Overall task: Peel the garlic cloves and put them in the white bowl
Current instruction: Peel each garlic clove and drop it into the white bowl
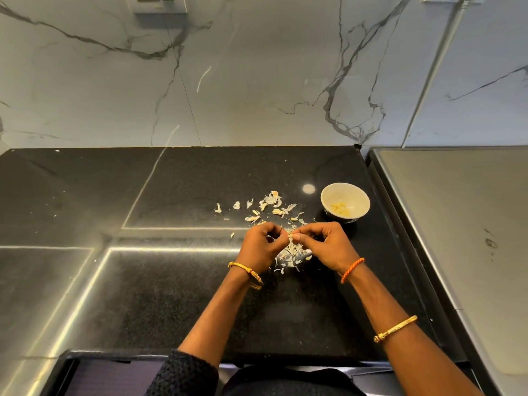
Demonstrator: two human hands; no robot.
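Grip: your left hand (261, 247) and right hand (323, 244) pinch one garlic clove (290, 235) between curled fingertips.
Beneath: garlic skins (293, 254) litter the black countertop (171, 295).
White bowl (357, 195): right of your hands, holding peeled cloves (340, 209).

I note a black speckled counter (171, 281), white grey-veined marble wall (257, 81), white bowl (331, 195) holding pale yellow cloves (341, 209), an orange band (352, 270), gold bangles (248, 274).
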